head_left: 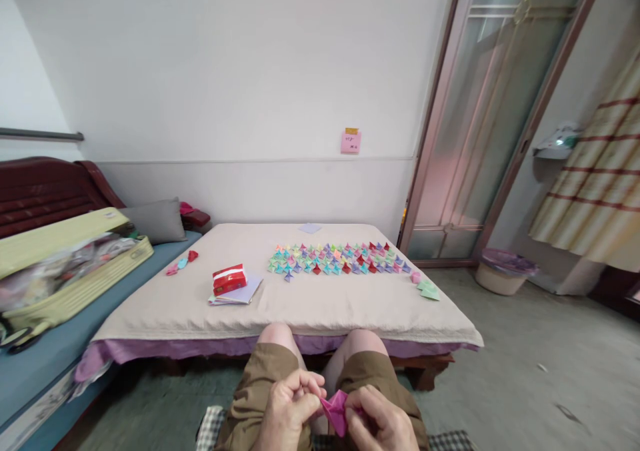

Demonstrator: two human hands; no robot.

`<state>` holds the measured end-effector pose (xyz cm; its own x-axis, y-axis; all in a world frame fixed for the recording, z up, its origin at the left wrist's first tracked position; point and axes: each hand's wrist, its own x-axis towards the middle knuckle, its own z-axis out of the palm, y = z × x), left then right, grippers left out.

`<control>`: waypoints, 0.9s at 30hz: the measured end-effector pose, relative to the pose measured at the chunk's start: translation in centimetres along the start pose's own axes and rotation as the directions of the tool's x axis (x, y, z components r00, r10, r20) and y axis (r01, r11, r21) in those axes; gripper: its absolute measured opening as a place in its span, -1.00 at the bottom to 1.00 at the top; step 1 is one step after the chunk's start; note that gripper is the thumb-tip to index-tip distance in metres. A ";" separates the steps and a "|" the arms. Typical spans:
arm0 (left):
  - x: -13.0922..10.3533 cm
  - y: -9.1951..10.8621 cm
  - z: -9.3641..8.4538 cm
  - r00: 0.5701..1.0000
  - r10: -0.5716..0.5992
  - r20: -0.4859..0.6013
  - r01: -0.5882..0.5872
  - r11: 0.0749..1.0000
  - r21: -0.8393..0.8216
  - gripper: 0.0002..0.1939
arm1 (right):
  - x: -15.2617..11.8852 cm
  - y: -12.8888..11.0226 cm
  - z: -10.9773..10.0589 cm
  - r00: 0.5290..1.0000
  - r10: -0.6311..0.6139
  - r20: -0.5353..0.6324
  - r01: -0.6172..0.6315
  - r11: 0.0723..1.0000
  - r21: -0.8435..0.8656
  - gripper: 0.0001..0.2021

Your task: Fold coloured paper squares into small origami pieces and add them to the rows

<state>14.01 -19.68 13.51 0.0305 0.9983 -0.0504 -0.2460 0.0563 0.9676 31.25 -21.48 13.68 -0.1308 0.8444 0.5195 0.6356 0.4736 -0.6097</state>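
Observation:
A partly folded piece of magenta origami paper (337, 412) is held between my two hands, just above my lap. My left hand (295, 404) pinches its left tip between thumb and fingers. On its other side, my right hand (379, 419) grips the right edge with curled fingers. Beyond my knees, rows of small folded paper pieces (335, 259) in many colours stand on the cloth-covered table (310, 311). One purple folded piece (289, 277) sits in front of the rows at their left end.
A red tissue pack (230, 279) lies on stacked coloured paper (250, 290). Green paper pieces (429, 290) are at the table's right, pink and blue ones (182, 263) at its left. A sofa with an open yellow case (85, 298) stands left; a bin (505, 274) stands right.

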 end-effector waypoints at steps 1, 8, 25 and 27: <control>0.0 0.0 0.0 1.000 -0.014 0.003 0.014 1.000 -0.004 -0.97 | 0.0 0.1 0.1 1.000 0.005 0.009 -0.005 1.000 0.021 -0.77; 0.0 0.3 -0.1 0.999 0.032 0.019 -0.034 0.994 0.100 -0.95 | 0.1 0.2 0.0 0.990 0.035 0.137 -0.048 0.994 0.094 -0.67; 0.0 -0.6 1.0 0.993 0.105 -0.045 -0.097 0.984 0.149 -0.71 | 0.0 0.3 0.2 0.973 0.037 0.227 -0.057 0.995 0.083 -0.47; 0.1 -0.8 1.0 0.990 0.122 -0.073 -0.109 0.981 0.158 -0.73 | 0.0 0.3 0.3 0.972 0.039 0.231 -0.060 0.995 0.086 -0.43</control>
<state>15.19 -19.66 12.96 -0.0707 0.9963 0.0497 -0.0921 -0.0562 0.9942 31.17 -21.27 13.31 -0.2778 0.8972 0.3433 0.5748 0.4416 -0.6889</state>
